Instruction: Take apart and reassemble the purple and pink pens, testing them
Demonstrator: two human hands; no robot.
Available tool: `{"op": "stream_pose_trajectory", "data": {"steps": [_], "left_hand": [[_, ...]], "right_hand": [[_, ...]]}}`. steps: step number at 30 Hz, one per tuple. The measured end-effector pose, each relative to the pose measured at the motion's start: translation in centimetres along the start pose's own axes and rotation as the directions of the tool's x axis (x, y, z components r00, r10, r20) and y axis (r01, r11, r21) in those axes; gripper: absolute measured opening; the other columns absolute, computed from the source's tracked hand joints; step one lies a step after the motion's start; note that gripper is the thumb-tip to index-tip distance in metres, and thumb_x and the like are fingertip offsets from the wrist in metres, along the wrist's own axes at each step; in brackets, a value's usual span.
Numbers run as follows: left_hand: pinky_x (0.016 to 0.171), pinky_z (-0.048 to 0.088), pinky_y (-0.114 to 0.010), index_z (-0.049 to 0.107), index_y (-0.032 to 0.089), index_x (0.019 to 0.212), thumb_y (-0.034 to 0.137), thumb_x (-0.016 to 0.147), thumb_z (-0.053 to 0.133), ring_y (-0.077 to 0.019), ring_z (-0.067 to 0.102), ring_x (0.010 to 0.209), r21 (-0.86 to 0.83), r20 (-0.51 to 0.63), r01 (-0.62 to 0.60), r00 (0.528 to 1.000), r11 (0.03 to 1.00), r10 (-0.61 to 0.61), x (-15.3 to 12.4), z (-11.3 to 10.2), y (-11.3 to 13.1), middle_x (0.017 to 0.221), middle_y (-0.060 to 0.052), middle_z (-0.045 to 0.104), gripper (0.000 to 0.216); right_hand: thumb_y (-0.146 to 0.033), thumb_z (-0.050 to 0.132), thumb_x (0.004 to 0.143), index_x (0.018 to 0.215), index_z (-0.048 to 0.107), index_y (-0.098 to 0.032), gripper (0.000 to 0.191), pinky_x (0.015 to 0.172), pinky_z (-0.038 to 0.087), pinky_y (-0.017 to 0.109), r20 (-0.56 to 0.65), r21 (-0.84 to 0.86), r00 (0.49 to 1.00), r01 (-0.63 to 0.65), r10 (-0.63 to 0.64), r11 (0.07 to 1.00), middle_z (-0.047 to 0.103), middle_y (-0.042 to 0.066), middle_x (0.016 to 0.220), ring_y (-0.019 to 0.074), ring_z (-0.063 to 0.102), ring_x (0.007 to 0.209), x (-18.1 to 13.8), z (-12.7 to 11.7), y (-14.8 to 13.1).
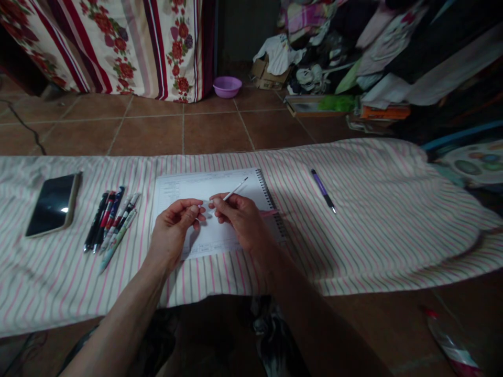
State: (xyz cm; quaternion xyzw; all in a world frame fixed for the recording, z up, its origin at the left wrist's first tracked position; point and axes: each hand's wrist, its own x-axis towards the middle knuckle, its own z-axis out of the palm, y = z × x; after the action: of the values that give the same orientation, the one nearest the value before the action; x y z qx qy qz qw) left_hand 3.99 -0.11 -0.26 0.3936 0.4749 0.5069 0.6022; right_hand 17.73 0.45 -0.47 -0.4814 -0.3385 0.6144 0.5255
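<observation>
Both hands meet above an open spiral notebook [220, 183]. My right hand [236, 212] is closed around a thin white pen refill [234, 189], whose dark tip points up and to the right. Thumb and fingers of my left hand [183, 213] are pinched together, almost touching the right fingertips; something small and pale may be between them, too small to name. A pink pen part [269, 213] shows beside my right wrist, lying across the notebook's coil and partly hidden by the hand.
On the striped cloth [377, 220] lie a phone [51, 204] and several pens [112, 220] to the left, a purple pen [323, 191] to the right. A purple basin [227, 87] stands on the floor beyond, and a bottle [451, 340] lies at lower right.
</observation>
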Motion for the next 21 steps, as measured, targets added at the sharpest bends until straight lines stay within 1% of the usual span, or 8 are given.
{"op": "stream_pose_trajectory", "data": {"steps": [4,8,15,18,21], "left_hand": [[0.051,0.037,-0.019,0.066,0.014,0.081,0.022,0.067,0.07,-0.0077,0.053,0.056,-0.025,0.018,0.004,1.0,1.0,-0.003,-0.08,0.23,0.2,0.069,-0.003,0.065,0.017],[0.048,0.032,-0.018,0.065,0.013,0.081,0.02,0.067,0.069,-0.0065,0.049,0.052,-0.086,0.041,0.041,0.998,0.995,-0.037,-0.13,0.46,0.45,0.062,-0.002,0.063,0.016],[0.05,0.034,-0.017,0.065,0.013,0.079,0.019,0.064,0.072,-0.0074,0.051,0.057,-0.093,0.055,0.062,0.997,0.994,-0.057,-0.11,0.51,0.58,0.064,-0.003,0.064,0.018],[0.052,0.035,-0.018,0.066,0.013,0.083,0.021,0.066,0.071,-0.0066,0.05,0.055,-0.035,0.046,0.036,0.998,0.999,-0.034,-0.05,0.18,0.43,0.064,-0.002,0.064,0.019],[0.051,0.035,-0.02,0.068,0.014,0.086,0.026,0.069,0.07,-0.0072,0.046,0.05,0.121,0.014,-0.009,1.0,0.993,0.007,0.04,-0.26,0.14,0.059,0.0,0.062,0.021]], "right_hand": [[-0.035,0.071,0.063,0.069,0.066,-0.017,0.02,0.049,0.038,0.019,0.047,0.069,0.998,-0.037,0.034,0.997,0.063,-0.001,0.07,0.0048,0.047,0.053,0.03,-0.1,0.01],[-0.038,0.072,0.061,0.066,0.066,-0.017,0.023,0.049,0.037,0.019,0.084,0.1,0.994,-0.079,0.071,0.992,0.064,0.0,0.07,0.0048,0.045,0.053,-0.03,-0.08,-0.05],[-0.04,0.072,0.062,0.065,0.065,-0.017,0.025,0.049,0.035,0.019,0.107,0.092,0.993,-0.062,0.052,0.994,0.061,-0.002,0.065,0.0044,0.044,0.051,0.02,-0.17,0.18],[-0.04,0.071,0.062,0.065,0.064,-0.016,0.025,0.048,0.035,0.018,0.092,0.102,0.994,-0.071,0.062,0.992,0.061,-0.002,0.067,0.0038,0.045,0.051,-0.01,-0.2,0.13],[-0.038,0.071,0.062,0.065,0.064,-0.016,0.024,0.048,0.035,0.018,0.067,0.127,0.995,-0.081,0.073,0.989,0.062,-0.001,0.069,0.0036,0.045,0.051,-0.09,-0.25,-0.08]]}}
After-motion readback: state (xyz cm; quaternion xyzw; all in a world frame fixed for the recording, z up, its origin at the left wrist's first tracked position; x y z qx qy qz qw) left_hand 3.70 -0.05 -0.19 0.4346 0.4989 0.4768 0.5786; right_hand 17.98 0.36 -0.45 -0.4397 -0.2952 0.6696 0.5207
